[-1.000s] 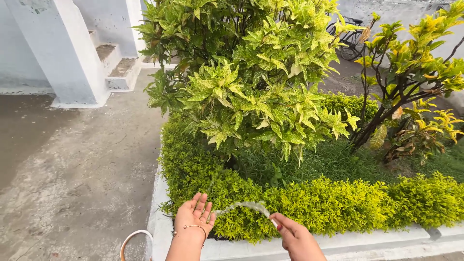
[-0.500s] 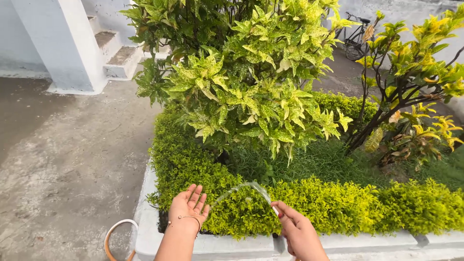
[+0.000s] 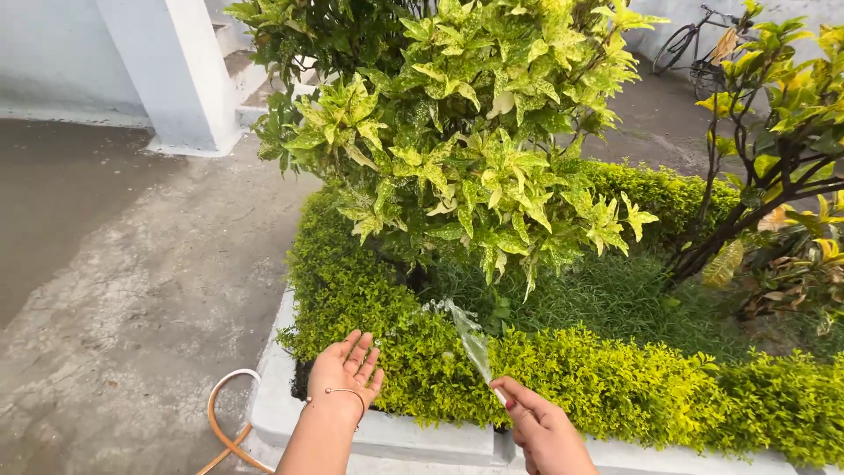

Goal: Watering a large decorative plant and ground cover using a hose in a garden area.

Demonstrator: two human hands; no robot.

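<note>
1. Two hands work at the near edge of a raised bed [image 3: 281, 413], low in the head view.
2. Right hand [image 3: 545, 431], at 5 o'clock in the frame, is closed around the hose end, which is almost fully hidden; thumb and fingers pinch at the outlet.
3. Water [image 3: 470, 339] leaves the fingertips as a thin, clear, flattened sheet, angled toward 11 o'clock and breaking into drops over the hedge [image 3: 563, 378].
4. Left hand [image 3: 347, 374], at 9 o'clock of the right hand and apart from it, is open wide and empty, fingers pointing up, touching or just over the hedge; which one I cannot tell. A thin bangle sits on its wrist.
5. Hose [image 3: 224, 422], orange-tan, loops on the concrete ground at 7 o'clock, just beside the bed's white kerb.
6. Hedge is dense, yellow-green, clipped low along the kerb.
7. Shrub [image 3: 475, 149] with speckled green-yellow leaves rises at 12 o'clock; a bicycle [image 3: 694, 53] stands far off at 2 o'clock.
</note>
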